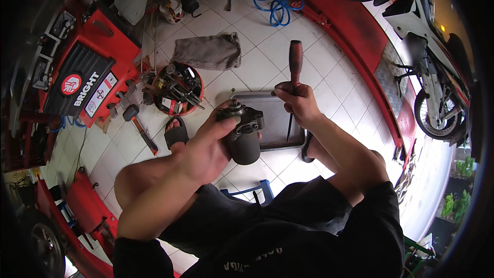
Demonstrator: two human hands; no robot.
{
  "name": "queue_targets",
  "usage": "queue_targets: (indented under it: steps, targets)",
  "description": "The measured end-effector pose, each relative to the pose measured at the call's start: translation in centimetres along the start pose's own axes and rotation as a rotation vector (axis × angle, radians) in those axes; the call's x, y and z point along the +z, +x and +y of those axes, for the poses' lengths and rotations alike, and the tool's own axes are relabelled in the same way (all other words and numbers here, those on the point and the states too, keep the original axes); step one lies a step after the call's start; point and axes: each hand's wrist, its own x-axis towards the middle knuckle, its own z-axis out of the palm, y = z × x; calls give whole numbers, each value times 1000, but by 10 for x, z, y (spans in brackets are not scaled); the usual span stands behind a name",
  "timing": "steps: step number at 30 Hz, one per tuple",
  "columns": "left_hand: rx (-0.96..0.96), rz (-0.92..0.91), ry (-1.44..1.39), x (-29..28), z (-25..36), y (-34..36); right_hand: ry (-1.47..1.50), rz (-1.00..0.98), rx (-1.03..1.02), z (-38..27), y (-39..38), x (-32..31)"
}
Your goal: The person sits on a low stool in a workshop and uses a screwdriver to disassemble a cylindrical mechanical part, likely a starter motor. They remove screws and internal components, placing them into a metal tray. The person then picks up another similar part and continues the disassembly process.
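Head view: left hand [206,146] grips a dark starter motor [242,131] at centre, over the near edge of a metal tray [272,123]. Right hand [298,104] at 1 o'clock is clenched on a screwdriver [295,64], handle up, blade down beside the motor. It looks like dismantling; next the tip must seat in a fastener while the motor is held steady

One motor [243,133] is sitting in the left hand [208,146], one screwdriver [294,72] in the right hand [301,104]; one tray [275,118] is lying beneath, one rag [208,51] and one hammer [139,123] beyond.
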Motion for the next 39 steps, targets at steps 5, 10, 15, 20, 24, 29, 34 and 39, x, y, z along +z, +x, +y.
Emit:
queue_targets:
  steps: [5,10,15,20,24,29,34,39]
  targets:
    - [-30,-130,38,5,-9,-2,177,-143,-245,-47,-75,1]
    - [11,-218,165,15,-19,-4,298,-209,-336,-58,-104,22]
    - [155,-208,288,16,-28,1,240,-192,-285,-51,-110,20]
    - [368,-145,860,21,-27,8,26,-203,-538,-51,-123,21]
    - [421,-127,971,15,-38,15,-305,-224,-829,-68,-133,28]
    - [360,-88,915,18,-47,16,-428,-144,-957,-57,-128,37]
    - [299,-8,817,18,-48,21,-569,-4,-1013,-59,-130,40]
    - [451,-44,952,26,-48,19,-653,45,-1130,-60,-137,39]
